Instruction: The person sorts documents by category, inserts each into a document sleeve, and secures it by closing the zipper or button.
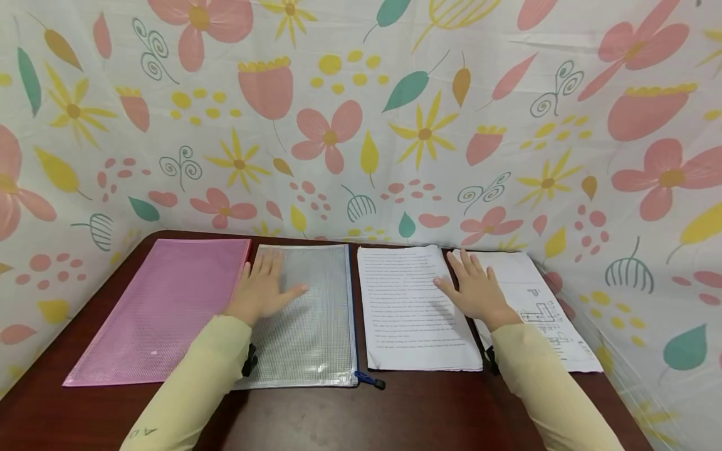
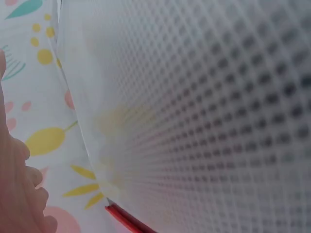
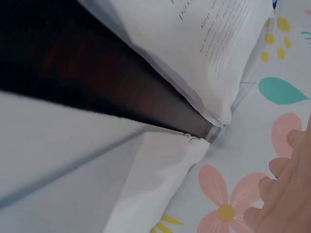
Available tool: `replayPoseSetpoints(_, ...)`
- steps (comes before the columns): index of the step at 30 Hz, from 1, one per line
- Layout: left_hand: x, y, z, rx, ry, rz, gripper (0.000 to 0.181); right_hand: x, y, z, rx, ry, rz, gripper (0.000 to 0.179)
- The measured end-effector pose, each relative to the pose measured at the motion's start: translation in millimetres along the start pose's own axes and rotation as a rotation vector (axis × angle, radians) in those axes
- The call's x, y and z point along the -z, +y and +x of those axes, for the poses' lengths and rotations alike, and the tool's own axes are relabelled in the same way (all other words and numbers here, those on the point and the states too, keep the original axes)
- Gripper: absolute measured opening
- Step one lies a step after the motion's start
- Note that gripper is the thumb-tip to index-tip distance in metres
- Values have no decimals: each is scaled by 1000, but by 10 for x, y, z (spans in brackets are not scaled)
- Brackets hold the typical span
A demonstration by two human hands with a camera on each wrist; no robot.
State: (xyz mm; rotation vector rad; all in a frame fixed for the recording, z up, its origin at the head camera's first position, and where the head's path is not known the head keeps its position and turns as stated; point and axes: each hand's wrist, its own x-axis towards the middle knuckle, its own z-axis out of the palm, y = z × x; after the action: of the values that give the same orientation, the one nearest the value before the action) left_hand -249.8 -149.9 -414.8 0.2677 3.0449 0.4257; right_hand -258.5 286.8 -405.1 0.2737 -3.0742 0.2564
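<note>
My left hand (image 1: 261, 291) is held palm down over the upper left part of a clear mesh zip pouch (image 1: 316, 313), fingers straight and thumb out to the side. The pouch has a blue zip edge and a blue pull at its lower right corner. Left of it lies a pink mesh zip pouch (image 1: 169, 300) with a red edge. My right hand (image 1: 476, 291), fingers spread, is over the gap between a stack of printed text pages (image 1: 414, 313) and a stack of sheets with diagrams (image 1: 555, 326). Neither hand grips anything.
All the items lie side by side on a dark reddish-brown table (image 1: 316, 419). A white curtain (image 1: 366, 188) printed with flowers and leaves hangs behind the table and along its sides. Dark bands sit at both wrists.
</note>
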Motion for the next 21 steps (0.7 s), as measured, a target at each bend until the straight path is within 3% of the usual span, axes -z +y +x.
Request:
replayPoseSetpoints(7, -114, 147, 41, -4, 18, -1, 103, -40, -8, -29, -15, 4, 33, 84)
replayPoseSetpoints(21, -275, 438, 27, 96, -18, -13, 109, -141, -8, -46, -78, -33, 99, 92)
